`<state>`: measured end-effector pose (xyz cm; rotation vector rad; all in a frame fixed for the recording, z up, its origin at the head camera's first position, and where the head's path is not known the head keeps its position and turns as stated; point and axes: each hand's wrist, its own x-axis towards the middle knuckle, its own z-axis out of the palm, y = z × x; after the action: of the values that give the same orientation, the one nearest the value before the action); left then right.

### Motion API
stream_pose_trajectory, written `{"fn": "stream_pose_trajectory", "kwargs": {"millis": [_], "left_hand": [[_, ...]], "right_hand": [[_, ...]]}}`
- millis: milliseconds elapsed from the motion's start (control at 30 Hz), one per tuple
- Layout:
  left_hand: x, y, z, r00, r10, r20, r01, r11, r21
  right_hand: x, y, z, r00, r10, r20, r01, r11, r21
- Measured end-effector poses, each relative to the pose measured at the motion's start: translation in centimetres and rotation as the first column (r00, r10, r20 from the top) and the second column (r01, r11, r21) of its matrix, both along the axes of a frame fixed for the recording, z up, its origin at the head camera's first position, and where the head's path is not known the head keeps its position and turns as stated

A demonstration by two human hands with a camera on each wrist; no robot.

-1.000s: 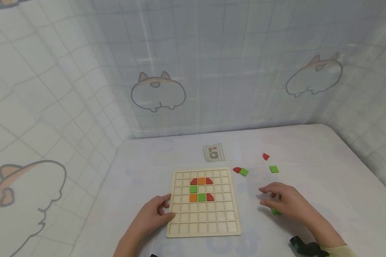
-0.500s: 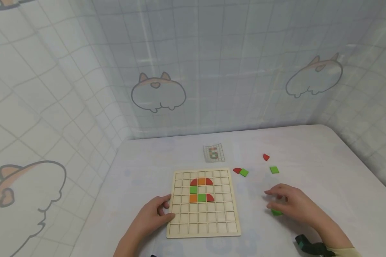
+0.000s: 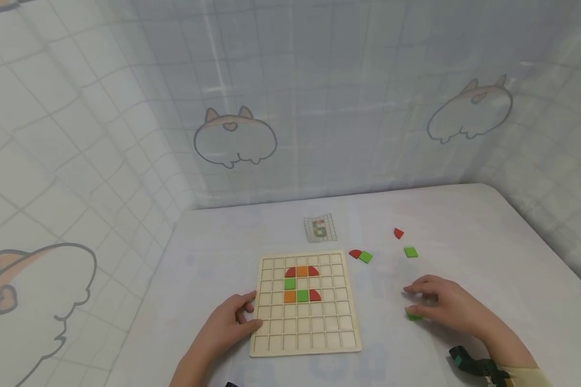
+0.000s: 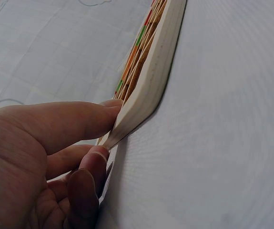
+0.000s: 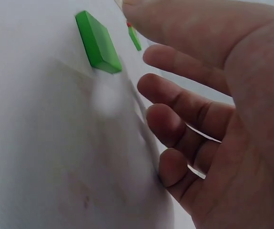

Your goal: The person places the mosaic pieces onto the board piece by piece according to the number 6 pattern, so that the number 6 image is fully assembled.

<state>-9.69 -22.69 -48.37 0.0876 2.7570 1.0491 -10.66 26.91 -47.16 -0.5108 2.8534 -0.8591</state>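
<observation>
A pale wooden grid board (image 3: 314, 327) lies on the table, with red quarter-circle, orange and green square tiles set in several of its cells. My left hand (image 3: 226, 323) pinches the board's left edge, the thumb (image 4: 84, 121) on the upper side and fingers (image 4: 95, 164) against the edge below. To the right of the board, my right hand (image 3: 445, 305) hovers low with relaxed, slightly bent fingers. Partly hidden under its thumb in the head view is a green square tile (image 3: 413, 317). In the right wrist view this green tile (image 5: 96, 43) lies apart from the fingers.
Behind the board lies a small pattern card (image 3: 320, 228). A red quarter-circle (image 3: 355, 253) touches a green square (image 3: 365, 257) near the board's upper right corner. Farther right lie another green square (image 3: 411, 252) and a red quarter-circle (image 3: 398, 233). A patterned curtain (image 3: 319, 134) stands behind the table.
My right hand has drawn slightly right, away from the board, and its thumb now overlaps the green tile. The left hand still holds the board's edge.
</observation>
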Motion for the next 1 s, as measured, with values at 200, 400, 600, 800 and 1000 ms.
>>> {"fn": "stream_pose_trajectory", "kwargs": {"millis": [200, 400, 600, 800, 1000], "left_hand": [[-0.2, 0.2, 0.2, 1.000, 0.028, 0.006, -0.027, 0.999, -0.021], [-0.1, 0.3, 0.3, 1.000, 0.029, -0.002, -0.029, 0.999, -0.014], [-0.2, 0.3, 0.2, 1.000, 0.022, -0.006, -0.022, 1.000, -0.021], [0.0, 0.4, 0.5, 1.000, 0.023, 0.002, -0.023, 0.999, -0.022], [0.0, 0.4, 0.4, 0.999, 0.031, 0.017, -0.031, 0.999, -0.027]], "right_hand": [[-0.1, 0.5, 0.1, 1.000, 0.020, 0.020, -0.020, 1.000, 0.000], [-0.1, 1.0, -0.1, 0.996, 0.088, 0.004, -0.088, 0.996, -0.007], [0.0, 1.1, -0.2, 0.994, 0.106, 0.014, -0.106, 0.994, -0.005], [0.1, 0.9, -0.1, 0.994, 0.099, 0.040, -0.099, 0.995, 0.010], [0.2, 1.1, -0.3, 0.990, 0.144, -0.011, -0.144, 0.989, -0.026]]}}
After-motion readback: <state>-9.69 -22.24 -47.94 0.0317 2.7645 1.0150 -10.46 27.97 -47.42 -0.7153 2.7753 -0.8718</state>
